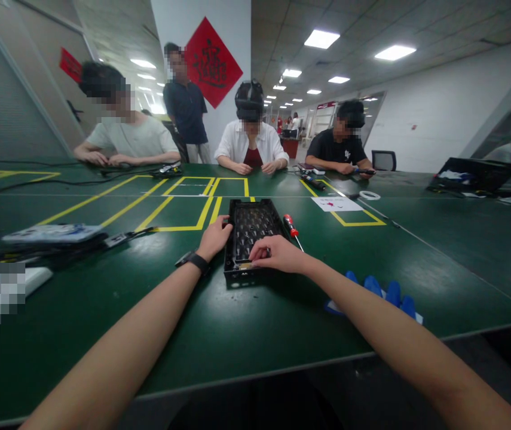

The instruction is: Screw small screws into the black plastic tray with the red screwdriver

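Note:
A black rectangular casing (260, 227) lies on the green table in front of me, with rows of small raised shapes inside. My left hand (214, 237), a dark watch on its wrist, grips the casing's left wall, its thumb over the rim. Over the near end of the casing, my right hand (277, 253) has its fingers bent together in a pinch. Whatever sits between those fingertips is too small to make out. Just beside them, a small yellowish part (244, 266) shows inside the near end. A red-and-black screwdriver (290, 225) rests right of the casing.
Blue gloves (389, 292) lie near my right forearm. On the left are a pale flat device (53, 234) and cables. Yellow tape (178, 229) marks the table (219, 334). A paper sheet (336, 204) and white ring (369, 195) lie beyond. Several people sit or stand across the table.

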`<state>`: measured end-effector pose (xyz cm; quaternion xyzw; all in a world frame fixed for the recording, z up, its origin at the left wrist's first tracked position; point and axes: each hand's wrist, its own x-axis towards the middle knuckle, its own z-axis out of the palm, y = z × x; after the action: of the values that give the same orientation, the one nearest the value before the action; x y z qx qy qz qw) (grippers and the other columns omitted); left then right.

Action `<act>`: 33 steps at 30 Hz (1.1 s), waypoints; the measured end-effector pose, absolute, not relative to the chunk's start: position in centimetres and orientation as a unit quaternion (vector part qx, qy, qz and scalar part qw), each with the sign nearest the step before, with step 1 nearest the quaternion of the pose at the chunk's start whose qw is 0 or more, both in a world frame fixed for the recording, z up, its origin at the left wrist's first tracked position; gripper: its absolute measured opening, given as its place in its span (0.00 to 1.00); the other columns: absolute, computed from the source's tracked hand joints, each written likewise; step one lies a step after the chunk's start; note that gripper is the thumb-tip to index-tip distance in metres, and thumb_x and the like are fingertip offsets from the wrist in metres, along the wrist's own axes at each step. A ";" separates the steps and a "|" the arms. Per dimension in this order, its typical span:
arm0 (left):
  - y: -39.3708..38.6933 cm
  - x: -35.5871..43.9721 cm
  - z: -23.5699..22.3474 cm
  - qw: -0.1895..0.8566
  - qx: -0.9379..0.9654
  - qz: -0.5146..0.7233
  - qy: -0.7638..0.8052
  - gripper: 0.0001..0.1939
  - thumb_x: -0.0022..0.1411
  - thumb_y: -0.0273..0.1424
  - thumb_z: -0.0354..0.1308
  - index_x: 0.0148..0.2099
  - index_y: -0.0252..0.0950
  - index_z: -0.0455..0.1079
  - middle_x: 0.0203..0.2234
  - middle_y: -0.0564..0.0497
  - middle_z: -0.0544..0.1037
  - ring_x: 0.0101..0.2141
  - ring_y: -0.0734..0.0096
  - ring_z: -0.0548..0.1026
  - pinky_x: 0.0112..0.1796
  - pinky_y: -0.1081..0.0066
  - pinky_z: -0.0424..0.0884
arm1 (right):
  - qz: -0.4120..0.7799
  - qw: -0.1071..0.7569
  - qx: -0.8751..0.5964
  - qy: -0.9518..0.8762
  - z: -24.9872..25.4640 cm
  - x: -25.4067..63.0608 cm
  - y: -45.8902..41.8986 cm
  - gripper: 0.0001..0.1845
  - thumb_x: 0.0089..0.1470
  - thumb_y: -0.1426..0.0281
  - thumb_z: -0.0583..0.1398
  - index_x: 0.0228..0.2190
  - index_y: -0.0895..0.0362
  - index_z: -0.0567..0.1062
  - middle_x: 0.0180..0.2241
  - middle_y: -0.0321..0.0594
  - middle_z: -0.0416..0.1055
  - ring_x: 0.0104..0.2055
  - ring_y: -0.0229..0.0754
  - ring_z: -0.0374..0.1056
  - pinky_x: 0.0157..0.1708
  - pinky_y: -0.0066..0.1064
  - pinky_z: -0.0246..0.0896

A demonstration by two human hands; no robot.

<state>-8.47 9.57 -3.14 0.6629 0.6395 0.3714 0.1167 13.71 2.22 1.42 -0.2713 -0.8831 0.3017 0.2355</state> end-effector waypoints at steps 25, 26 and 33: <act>9.9 -8.6 -3.5 0.112 0.664 0.377 0.636 0.23 0.58 0.35 0.45 0.55 0.37 0.62 0.44 0.46 0.75 0.43 0.63 0.72 0.44 0.66 0.66 | 0.307 0.226 -0.278 -0.882 1.7 13.8 2.2 0.13 0.46 0.64 0.63 0.33 0.60 0.77 0.30 0.40 0.75 0.31 0.35 0.69 0.35 0.27 0.63; 9.8 -8.6 -3.4 0.111 0.664 0.375 0.637 0.23 0.58 0.35 0.45 0.56 0.37 0.62 0.44 0.46 0.75 0.43 0.63 0.73 0.44 0.66 0.66 | 0.309 0.229 -0.278 -0.880 1.7 13.7 2.2 0.13 0.45 0.64 0.64 0.32 0.61 0.77 0.30 0.40 0.75 0.31 0.35 0.69 0.35 0.27 0.63; 9.6 -8.5 -3.2 0.109 0.662 0.371 0.642 0.23 0.58 0.34 0.45 0.55 0.37 0.62 0.44 0.46 0.75 0.43 0.64 0.72 0.44 0.67 0.66 | 0.298 0.238 -0.276 -0.882 1.5 13.7 2.3 0.13 0.45 0.64 0.64 0.32 0.60 0.77 0.31 0.40 0.75 0.32 0.36 0.69 0.35 0.27 0.63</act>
<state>-8.47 9.65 -3.21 0.6624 0.6419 0.3706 0.1088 13.69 2.32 1.47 -0.2757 -0.8823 0.2978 0.2384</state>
